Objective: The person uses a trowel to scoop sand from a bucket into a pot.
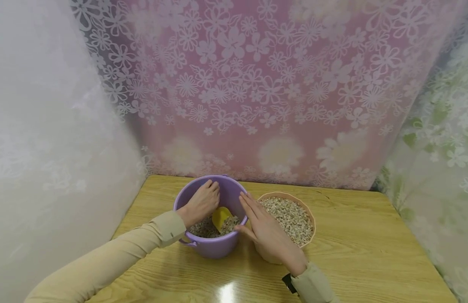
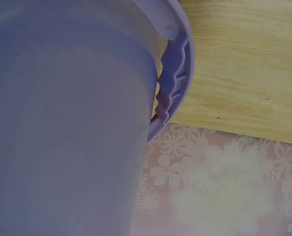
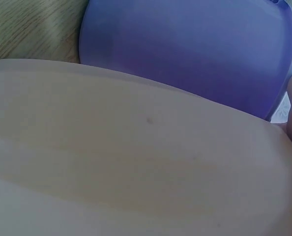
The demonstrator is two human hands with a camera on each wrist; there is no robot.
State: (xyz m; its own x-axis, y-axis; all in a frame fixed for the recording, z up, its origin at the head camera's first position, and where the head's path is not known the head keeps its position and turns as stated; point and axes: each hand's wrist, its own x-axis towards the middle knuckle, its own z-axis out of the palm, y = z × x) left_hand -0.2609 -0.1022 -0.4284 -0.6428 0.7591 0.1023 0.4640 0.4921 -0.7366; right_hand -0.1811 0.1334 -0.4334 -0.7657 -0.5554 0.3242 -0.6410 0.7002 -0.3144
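A purple bucket (image 1: 218, 248) stands on the table with pale, loose grain-like flakes (image 1: 203, 229) in its bottom. Reaching in over its near left side, my left hand (image 1: 204, 200) has its fingers curled and grips a yellow scoop (image 1: 220, 217); the handle is hidden under the hand. Some flakes lie at the scoop's mouth. My right hand (image 1: 266, 231) rests with straight fingers against the bucket's right rim, thumb apart from the fingers. The bucket wall (image 2: 67, 123) fills much of the left wrist view, and its outer side (image 3: 185, 49) shows in the right wrist view.
Right beside the bucket, partly behind my right hand, a peach-coloured bowl (image 1: 312, 219) with a scalloped rim holds more flakes (image 1: 288, 216). Both stand on a wood-grain table (image 1: 370, 252). A pink floral curtain (image 1: 256, 105) hangs along the table's far edge.
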